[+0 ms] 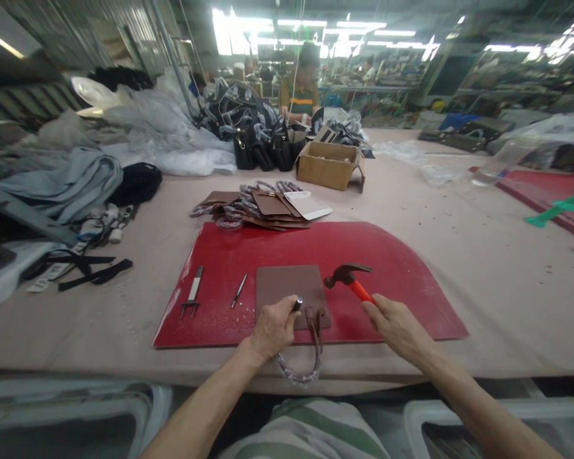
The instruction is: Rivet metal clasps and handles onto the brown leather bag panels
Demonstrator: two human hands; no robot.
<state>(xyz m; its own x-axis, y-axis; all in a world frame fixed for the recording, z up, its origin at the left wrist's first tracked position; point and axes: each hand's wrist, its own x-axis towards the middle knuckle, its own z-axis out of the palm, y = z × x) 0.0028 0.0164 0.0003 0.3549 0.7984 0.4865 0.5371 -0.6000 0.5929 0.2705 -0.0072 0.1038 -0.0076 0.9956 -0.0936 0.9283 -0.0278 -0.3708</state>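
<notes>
A brown leather panel (289, 285) with a wrapped handle (300, 371) hanging over the table edge lies on a red cutting mat (392, 255). My left hand (272, 328) is closed around a small metal punch (297, 302) held upright on the panel's near edge. My right hand (396, 324) grips the orange handle of a hammer (349, 279), whose head hovers just right of the panel.
A pronged metal tool (192, 292) and a thin awl (238, 291) lie on the mat's left. A stack of brown panels (265, 207) sits beyond the mat, then a cardboard box (328, 164) and black bags (261, 148). Another person (300, 86) works at the far end. Fabric piles crowd the left.
</notes>
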